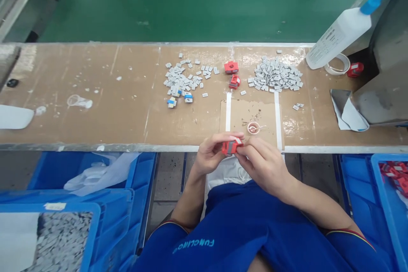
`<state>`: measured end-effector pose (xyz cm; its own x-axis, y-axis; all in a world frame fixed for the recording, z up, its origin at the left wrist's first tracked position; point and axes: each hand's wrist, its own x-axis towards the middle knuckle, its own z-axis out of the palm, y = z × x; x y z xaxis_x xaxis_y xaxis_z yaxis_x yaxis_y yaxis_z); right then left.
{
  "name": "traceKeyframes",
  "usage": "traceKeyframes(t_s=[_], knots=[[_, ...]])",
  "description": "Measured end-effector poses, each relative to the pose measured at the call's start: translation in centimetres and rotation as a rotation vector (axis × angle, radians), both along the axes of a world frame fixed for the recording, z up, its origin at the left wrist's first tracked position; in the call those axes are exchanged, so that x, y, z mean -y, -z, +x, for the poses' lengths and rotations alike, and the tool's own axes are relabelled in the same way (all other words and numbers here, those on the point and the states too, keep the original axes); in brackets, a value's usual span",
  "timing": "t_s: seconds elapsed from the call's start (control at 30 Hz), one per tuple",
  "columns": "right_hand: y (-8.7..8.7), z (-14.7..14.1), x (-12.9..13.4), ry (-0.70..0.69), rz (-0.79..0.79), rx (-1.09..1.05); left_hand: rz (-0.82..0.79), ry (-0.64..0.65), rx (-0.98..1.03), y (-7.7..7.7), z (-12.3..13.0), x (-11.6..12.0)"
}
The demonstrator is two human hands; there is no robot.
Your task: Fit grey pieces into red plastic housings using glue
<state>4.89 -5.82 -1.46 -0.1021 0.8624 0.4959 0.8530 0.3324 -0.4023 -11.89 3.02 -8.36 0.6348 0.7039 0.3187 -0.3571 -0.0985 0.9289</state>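
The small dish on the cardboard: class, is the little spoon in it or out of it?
In: the little spoon has its bowl inside the small dish, and its handle reaches over the rim to the right.

Roughly "FUNCLINOO" in pale letters on the blue shirt (229, 221)

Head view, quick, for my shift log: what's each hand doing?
Left hand: closed, holding a red plastic block.
Right hand: closed, holding the same block.

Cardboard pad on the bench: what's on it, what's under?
The cardboard pad carries a small dish with a small spoon in it, plus dark specks. Whatever lies beneath is covered and cannot be seen.
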Motion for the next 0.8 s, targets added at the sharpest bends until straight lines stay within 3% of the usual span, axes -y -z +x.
traceKeyframes(t_s=[0.33, 0.4, 0.47, 0.53, 0.57, 0.63, 0.67, 0.7, 0.8], knots=[[0.6, 1.6, 0.8, -0.134, -0.032, -0.217, 0.182, 0.027, -0.072, -1.8, 0.2, 0.7], [0.0, 2.1, 1.5, -0.132, -0.022, -0.251, 0.243, 0.107, -0.117, -2.8, 0.6, 0.3], [-1.1, 3.2, 2.8, -0.078, -0.005, -0.269, 0.343, 0.266, -0.186, -4.3, 1.6, -1.1], [-2.2, 5.2, 4.9, 0.021, -0.01, -0.251, 0.444, 0.343, -0.3, -5.8, 3.1, -3.5], [-2.7, 6.7, 6.3, 0.09, -0.029, -0.227, 0.484, 0.291, -0.391, -6.5, 4.2, -5.1], [-3.1, 10.4, 9.7, 0.267, -0.085, -0.159, 0.545, 0.005, -0.685, -7.4, 6.6, -8.7], [-3.0, 12.8, 11.6, 0.384, -0.113, -0.12, 0.597, -0.149, -0.857, -7.5, 7.9, -10.5], [-2.7, 15.5, 13.6, 0.519, -0.137, -0.081, 0.666, -0.222, -1.037, -7.3, 9.3, -12.2], [-1.0, 25.2, 18.9, 1.014, -0.244, 0.01, 0.777, -0.22, -1.416, -6.0, 12.6, -15.3]])
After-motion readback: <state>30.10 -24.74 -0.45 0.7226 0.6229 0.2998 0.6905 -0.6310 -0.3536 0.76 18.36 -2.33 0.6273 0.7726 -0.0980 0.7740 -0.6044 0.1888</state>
